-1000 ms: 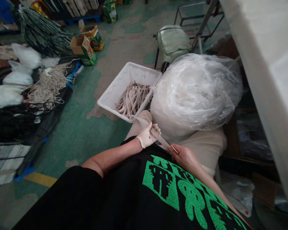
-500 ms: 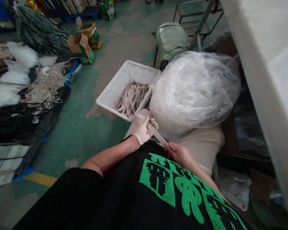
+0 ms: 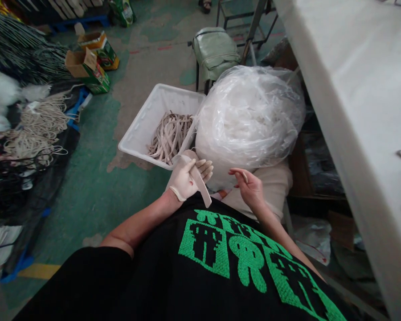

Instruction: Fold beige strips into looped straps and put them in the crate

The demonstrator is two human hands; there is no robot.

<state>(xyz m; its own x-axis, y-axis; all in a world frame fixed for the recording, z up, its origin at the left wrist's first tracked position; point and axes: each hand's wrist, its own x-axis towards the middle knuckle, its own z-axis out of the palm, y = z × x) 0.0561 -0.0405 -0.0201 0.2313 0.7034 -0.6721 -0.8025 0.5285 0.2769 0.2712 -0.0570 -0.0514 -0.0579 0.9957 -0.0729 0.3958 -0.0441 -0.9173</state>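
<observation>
Table (image 3: 361, 102) filled the right of my feed. Next came the bag (image 3: 250, 116), bulging near the person's knees, then the tub (image 3: 135, 129) just beside it, with strips (image 3: 170, 138) heaped inside. The left hand (image 3: 186, 180), gloved, lay palm up with fingers half curled; I couldn't tell whether its thumb pinned anything. The right hand (image 3: 251, 187) was bare and well apart, fingers bent, and I couldn't see whether they pinched something small. One strip (image 3: 202, 189) crossed the left palm, its near end loose. I judged it could slide off if the hold was slack, with no second hand supporting it, or skew if its far end snagged the tub's rim.
</observation>
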